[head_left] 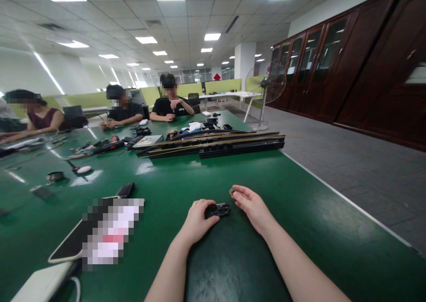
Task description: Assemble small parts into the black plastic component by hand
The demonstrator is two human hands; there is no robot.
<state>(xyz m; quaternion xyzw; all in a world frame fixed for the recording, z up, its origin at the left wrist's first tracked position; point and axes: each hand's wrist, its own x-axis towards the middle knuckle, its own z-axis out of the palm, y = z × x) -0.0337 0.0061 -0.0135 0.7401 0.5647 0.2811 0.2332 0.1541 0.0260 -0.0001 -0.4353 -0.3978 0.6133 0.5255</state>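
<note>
The left hand point(200, 220) curves around the near end of a small black part point(222, 209), its thumb and fingers closed on the sides, with the part low over the green table point(233, 173). Just to the right of that part, and apart from it, the right hand point(251, 205) pinches a small grey piece point(232, 190) between its thumb and fingertips; its exact shape is too small to tell.

Beyond both hands, black strips point(241, 147) lie across the table with thin brass-coloured rods point(186, 145) on top. To the left of the left hand lies a dark flat panel point(71, 235) with a pale edge, and nearer the person, a white box point(41, 284). Farther left and ahead of the hands is a white oval object point(84, 170). Well past the strips, at least 3 people point(171, 109) sit along the table. Ahead and to the right of the hands, a standing fan point(264, 84) is on the floor near dark wooden cabinets point(336, 66).
</note>
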